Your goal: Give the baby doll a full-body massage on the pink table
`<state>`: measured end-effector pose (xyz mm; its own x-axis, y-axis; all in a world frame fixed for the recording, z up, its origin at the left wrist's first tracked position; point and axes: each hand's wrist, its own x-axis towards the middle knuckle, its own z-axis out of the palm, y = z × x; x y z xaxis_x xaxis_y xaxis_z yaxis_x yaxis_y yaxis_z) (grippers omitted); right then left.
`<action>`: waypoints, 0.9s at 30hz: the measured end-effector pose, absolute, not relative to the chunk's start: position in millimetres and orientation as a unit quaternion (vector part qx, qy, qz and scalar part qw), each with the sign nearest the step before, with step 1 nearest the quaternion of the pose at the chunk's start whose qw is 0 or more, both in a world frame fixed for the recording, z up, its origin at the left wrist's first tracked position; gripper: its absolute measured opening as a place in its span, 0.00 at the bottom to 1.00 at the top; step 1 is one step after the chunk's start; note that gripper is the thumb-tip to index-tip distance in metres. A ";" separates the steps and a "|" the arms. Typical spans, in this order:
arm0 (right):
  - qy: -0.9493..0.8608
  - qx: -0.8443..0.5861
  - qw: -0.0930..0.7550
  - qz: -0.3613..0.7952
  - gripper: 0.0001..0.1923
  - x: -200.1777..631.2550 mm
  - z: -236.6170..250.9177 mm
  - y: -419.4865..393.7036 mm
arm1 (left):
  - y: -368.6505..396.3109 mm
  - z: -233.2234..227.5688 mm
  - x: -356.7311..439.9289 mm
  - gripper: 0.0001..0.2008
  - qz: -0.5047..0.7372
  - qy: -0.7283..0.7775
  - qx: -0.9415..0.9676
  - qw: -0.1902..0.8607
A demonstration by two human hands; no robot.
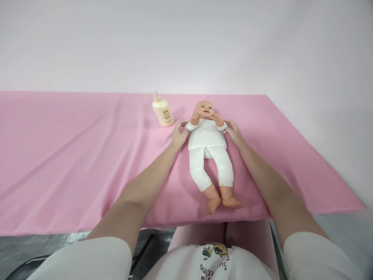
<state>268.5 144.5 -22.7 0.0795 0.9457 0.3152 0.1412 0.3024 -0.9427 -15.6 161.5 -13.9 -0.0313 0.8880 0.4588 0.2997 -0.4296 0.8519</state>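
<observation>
A baby doll (pixel 207 134) in a white top and white trousers lies on its back on the pink cloth (pixel 87 155), feet toward me. Its bent arms rest over its chest, with the hands near its chin. My left hand (pixel 180 135) is closed around the doll's sleeve at the elbow on the left side. On the opposite side, my right hand (pixel 234 131) grips the other sleeve, its fingertips partly hidden by the doll's arm. A cream-coloured pump bottle (pixel 163 112) with a printed label stands just beyond my left hand.
The pink cloth covers a table whose front edge runs close to my lap. Behind and to the right is a plain white wall (pixel 186 46). Dark chair parts (pixel 29 264) show at the lower left.
</observation>
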 end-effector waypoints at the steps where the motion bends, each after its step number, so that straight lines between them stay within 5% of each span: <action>1: -0.575 -0.476 0.575 0.335 0.19 268.0 -23.6 145.0 | 162.8 -15.4 -15.9 0.15 0.549 0.462 0.644 0.267; 6: -0.566 -0.482 0.621 0.249 0.31 266.8 -24.5 143.1 | 170.0 -22.8 -18.0 0.17 0.537 0.483 0.632 0.281; 11: -0.589 -0.498 0.597 0.222 0.27 267.1 -23.3 140.8 | 177.0 -28.4 -20.8 0.27 0.539 0.487 0.625 0.286; 22: -0.614 -0.556 0.511 0.229 0.28 278.5 -38.3 150.3 | 181.5 -34.9 -23.9 0.28 0.505 0.518 0.616 0.311; 27: -0.607 -0.527 0.535 0.261 0.30 280.3 -41.6 155.0 | 185.7 -42.7 -27.4 0.30 0.517 0.484 0.634 0.311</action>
